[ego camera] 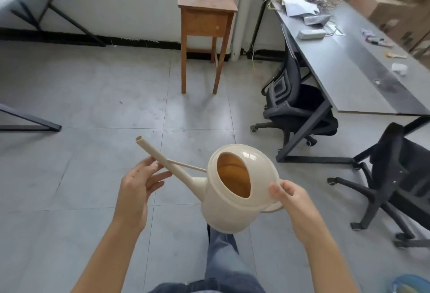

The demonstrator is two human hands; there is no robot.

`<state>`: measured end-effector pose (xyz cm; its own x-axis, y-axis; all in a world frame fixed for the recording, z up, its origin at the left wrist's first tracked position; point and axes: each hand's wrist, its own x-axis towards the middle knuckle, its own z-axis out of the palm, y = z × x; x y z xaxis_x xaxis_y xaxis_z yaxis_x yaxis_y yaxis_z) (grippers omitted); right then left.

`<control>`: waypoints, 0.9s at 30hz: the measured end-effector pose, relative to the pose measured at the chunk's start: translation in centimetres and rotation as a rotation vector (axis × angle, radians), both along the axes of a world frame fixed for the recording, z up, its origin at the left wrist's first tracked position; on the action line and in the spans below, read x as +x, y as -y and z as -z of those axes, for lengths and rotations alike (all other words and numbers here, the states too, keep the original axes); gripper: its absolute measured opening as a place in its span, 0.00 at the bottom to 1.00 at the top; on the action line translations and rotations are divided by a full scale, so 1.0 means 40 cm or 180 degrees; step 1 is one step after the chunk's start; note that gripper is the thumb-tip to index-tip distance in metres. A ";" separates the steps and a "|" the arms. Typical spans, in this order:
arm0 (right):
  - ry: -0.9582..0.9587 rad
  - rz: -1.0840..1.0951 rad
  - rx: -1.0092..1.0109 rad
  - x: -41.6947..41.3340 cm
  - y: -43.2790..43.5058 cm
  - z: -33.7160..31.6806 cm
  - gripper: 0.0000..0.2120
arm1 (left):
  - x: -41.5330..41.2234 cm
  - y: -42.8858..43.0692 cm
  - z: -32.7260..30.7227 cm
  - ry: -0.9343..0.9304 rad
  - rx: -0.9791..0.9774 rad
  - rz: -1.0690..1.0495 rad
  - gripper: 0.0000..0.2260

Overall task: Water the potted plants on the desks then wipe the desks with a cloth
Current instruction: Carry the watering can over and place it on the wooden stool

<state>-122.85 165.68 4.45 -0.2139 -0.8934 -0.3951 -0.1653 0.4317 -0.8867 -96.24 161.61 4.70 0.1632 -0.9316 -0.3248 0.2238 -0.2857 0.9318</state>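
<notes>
A cream plastic watering can (229,211) hangs in front of me above the floor, its long spout pointing up and to the left. My right hand (294,202) grips its handle at the right side of the body. My left hand (139,188) holds the spout lightly between fingertips, about halfway along. The can's oval fill hole faces me and shows an orange-tinted inside. No potted plant or cloth is in view.
A grey desk (344,76) at the right carries papers, bags and small clutter, with two black office chairs (293,106) beside it. A small wooden side table (204,11) stands by the far wall. Another desk's frame (30,125) is at the left. Cardboard boxes (400,1) are stacked at the far right.
</notes>
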 end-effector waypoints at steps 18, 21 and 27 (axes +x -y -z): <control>0.0139 -0.0881 0.0199 -0.245 0.873 -0.006 0.31 | -0.252 0.716 -0.025 0.0011 -0.0229 -0.0749 0.13; 0.0028 -0.0967 0.0203 -0.247 1.020 0.001 0.34 | -0.250 0.839 -0.006 -0.0041 -0.0285 -0.0704 0.13; 0.0051 -0.0915 0.0029 -0.244 1.321 -0.016 0.46 | -0.231 1.154 0.004 -0.0161 -0.0369 -0.0614 0.13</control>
